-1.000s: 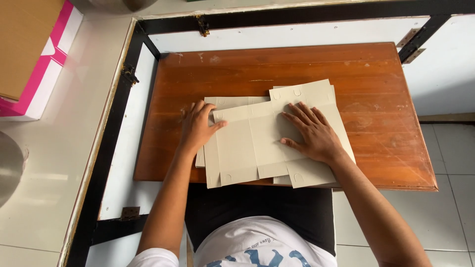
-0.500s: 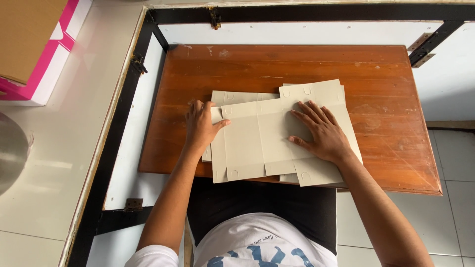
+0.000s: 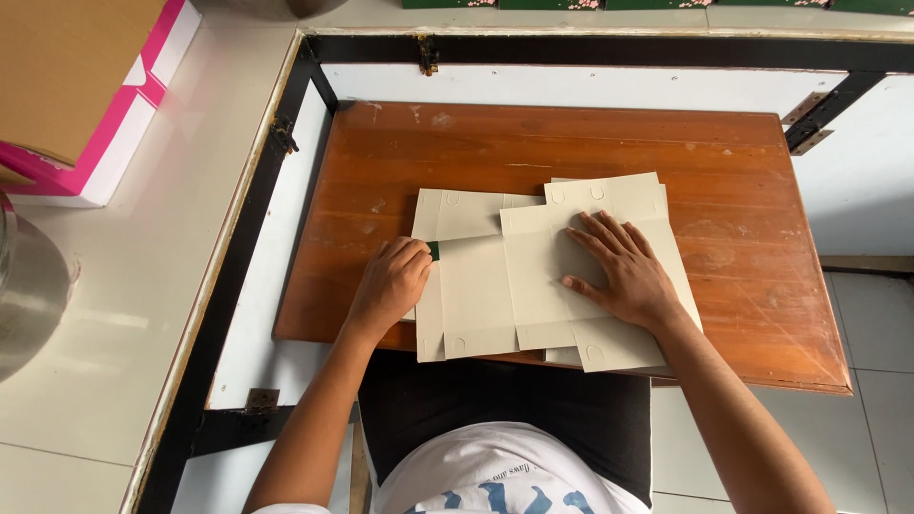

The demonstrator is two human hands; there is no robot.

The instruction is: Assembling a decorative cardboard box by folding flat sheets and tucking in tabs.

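**Flat carton blanks under two hands**

At far left a pink-and-white box [image 3: 114, 124] sits on the pale floor, well apart from the wooden desk [image 3: 571, 143]. The left hand [image 3: 390, 286] has its fingers curled at the left edge of the grey carton blank [image 3: 486, 286], apparently pinching a flap where a dark green sliver shows. The right hand [image 3: 624, 271] lies spread and flat on the overlapping blanks, gripping nothing. The blanks overhang the near desk edge; a sideways tug by the left grip could likely skew the stack or slide a sheet off.
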